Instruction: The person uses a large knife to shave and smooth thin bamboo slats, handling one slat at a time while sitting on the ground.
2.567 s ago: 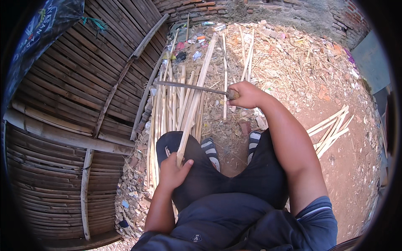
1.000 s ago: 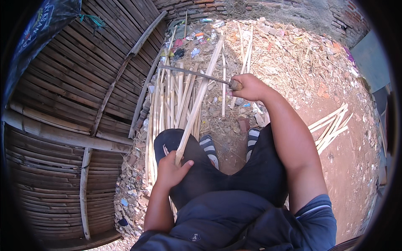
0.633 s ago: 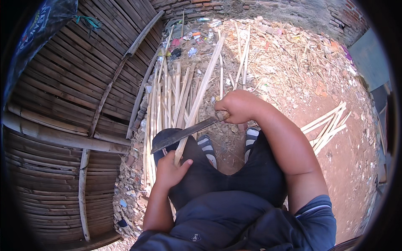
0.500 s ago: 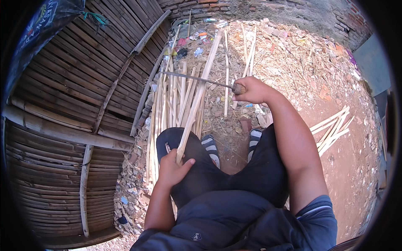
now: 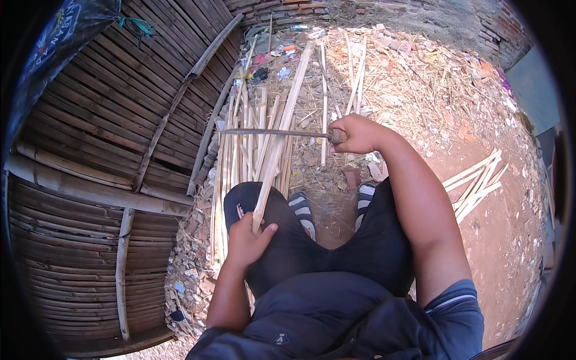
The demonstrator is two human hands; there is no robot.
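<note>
Nearest you, your left hand (image 5: 247,243) is closed around the lower end of a long, pale, straight-edged strip of bamboo-like wood (image 5: 293,99), just by your left knee in its black trouser leg (image 5: 273,258); the fingers wrap its far side and the thumb sticks out to the right, away from the strip. A little farther out, your right hand (image 5: 355,133) is curled tight on the stubby brown wooden handle (image 5: 338,137) of a long, narrow, dark metal blade (image 5: 249,131), which points left and crosses the strip near its middle; whether the edge touches the wood you cannot tell from here. The strip's long axis runs from your left knee away from you, leaning somewhat right, its far end pointing toward the back wall; whether that end is raised or rests on the ground is unclear. The work on this piece looks under way: it is one whole length, and how much of its surface is finished does not show. Beyond your knee, loose pale slender strips (image 5: 263,107) lie lengthwise on the littered ground; which are worked and which are left, you cannot tell. Farthest off stands a weathered grey-and-red brick wall (image 5: 408,18).
</note>
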